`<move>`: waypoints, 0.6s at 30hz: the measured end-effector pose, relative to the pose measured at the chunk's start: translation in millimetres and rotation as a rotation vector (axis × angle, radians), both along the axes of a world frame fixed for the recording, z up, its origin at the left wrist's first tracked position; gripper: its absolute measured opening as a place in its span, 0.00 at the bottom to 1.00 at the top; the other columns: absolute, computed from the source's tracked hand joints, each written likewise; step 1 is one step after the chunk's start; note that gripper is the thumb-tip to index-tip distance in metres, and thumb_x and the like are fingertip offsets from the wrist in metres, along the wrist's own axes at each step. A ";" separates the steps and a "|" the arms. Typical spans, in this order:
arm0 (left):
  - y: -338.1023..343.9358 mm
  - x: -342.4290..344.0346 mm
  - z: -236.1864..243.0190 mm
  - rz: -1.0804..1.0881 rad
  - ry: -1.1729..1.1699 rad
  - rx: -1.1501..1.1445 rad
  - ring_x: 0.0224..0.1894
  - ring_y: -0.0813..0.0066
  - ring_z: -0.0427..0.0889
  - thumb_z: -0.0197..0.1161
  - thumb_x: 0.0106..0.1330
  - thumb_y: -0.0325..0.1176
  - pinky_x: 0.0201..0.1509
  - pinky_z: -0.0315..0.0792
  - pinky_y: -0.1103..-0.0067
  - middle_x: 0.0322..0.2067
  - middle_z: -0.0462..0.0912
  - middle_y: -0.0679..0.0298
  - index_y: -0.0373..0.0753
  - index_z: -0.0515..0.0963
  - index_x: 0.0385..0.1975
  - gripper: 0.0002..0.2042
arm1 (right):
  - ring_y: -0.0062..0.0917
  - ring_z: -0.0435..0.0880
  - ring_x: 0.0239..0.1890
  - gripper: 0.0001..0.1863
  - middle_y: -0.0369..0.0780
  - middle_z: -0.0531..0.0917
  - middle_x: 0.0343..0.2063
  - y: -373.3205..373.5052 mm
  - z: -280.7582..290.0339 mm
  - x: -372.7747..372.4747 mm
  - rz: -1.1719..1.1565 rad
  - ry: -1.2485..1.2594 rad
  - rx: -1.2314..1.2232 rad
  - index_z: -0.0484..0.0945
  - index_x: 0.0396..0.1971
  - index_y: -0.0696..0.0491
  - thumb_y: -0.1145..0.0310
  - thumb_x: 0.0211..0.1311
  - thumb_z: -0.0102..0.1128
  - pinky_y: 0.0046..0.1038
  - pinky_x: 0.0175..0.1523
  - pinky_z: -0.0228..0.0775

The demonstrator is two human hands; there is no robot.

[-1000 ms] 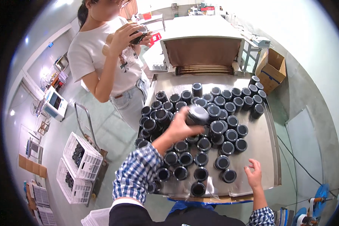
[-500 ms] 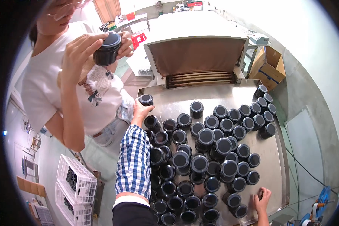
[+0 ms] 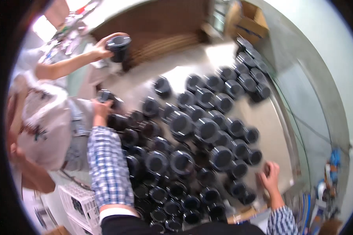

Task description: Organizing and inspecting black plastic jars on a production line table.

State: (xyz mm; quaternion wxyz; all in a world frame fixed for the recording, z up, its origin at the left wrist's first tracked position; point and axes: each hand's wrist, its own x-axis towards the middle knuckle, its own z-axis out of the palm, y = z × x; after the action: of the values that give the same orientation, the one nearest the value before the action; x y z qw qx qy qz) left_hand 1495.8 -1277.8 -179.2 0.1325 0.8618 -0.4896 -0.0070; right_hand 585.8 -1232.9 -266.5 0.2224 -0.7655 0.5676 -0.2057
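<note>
Glossy black jars with flat dark lids stand in a crowd on a metal table (image 3: pixel 259 117); some sit on top of others. My left hand (image 3: pixel 101 111) reaches to the table's left side, its fingers wrapped round a black jar (image 3: pixel 105 96). My right hand (image 3: pixel 270 178) is at the right, by the table's near edge. Its fingers are curled, with something dark between thumb and fingers that blur keeps me from making out. Closest to it is a jar (image 3: pixel 254 157) at the group's right edge. Another person's hand (image 3: pixel 102 49) holds up a black jar (image 3: pixel 119 49).
The other person stands close at the left. A brown curtained opening (image 3: pixel 157 23) lies beyond the table, with an open cardboard box (image 3: pixel 247 23) at the far right. White plastic crates (image 3: pixel 80 203) stand low on the left. Cables run beside the right edge.
My view has swung and blurred, shifting the table leftward and up. The other person's jar has gone from two hands near their face to one outstretched hand. My left hand keeps its jar.
</note>
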 end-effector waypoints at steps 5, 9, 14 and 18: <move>-69.1 -137.8 -5.6 0.152 -0.122 -0.007 0.60 0.51 0.68 0.66 0.52 0.56 0.62 0.62 0.68 0.55 0.69 0.41 0.27 0.62 0.59 0.43 | 0.37 0.68 0.51 0.30 0.45 0.68 0.47 7.9 32.0 -34.5 -0.160 -0.095 0.270 0.68 0.54 0.51 0.61 0.48 0.62 0.33 0.57 0.62; -18.4 -268.1 97.2 -0.177 0.408 -0.096 0.53 0.68 0.73 0.59 0.65 0.42 0.58 0.64 0.78 0.50 0.75 0.52 0.29 0.69 0.54 0.24 | 0.37 0.70 0.53 0.36 0.44 0.68 0.51 19.4 85.0 -23.6 -0.062 -0.318 0.521 0.67 0.56 0.51 0.59 0.45 0.68 0.34 0.59 0.63; 88.5 -463.1 182.8 -0.423 0.736 -0.163 0.46 0.78 0.74 0.55 0.66 0.33 0.52 0.66 0.81 0.45 0.77 0.62 0.33 0.72 0.51 0.16 | 0.38 0.70 0.54 0.42 0.46 0.69 0.51 69.6 128.2 10.9 0.316 0.033 0.228 0.65 0.56 0.55 0.56 0.38 0.73 0.37 0.55 0.68; 154.8 -590.9 208.5 -0.565 0.904 -0.024 0.41 0.80 0.75 0.54 0.60 0.26 0.47 0.68 0.83 0.41 0.77 0.64 0.34 0.74 0.47 0.14 | 0.39 0.72 0.50 0.41 0.45 0.71 0.47 85.3 105.0 -0.3 0.309 0.051 0.153 0.66 0.53 0.56 0.57 0.36 0.73 0.37 0.51 0.69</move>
State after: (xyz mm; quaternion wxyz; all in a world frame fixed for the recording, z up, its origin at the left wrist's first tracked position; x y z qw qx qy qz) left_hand 904.9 -1123.0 29.3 0.3330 0.6058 -0.5966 -0.4076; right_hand 585.5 -1147.6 -161.5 0.2947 -0.8294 0.4627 -0.1059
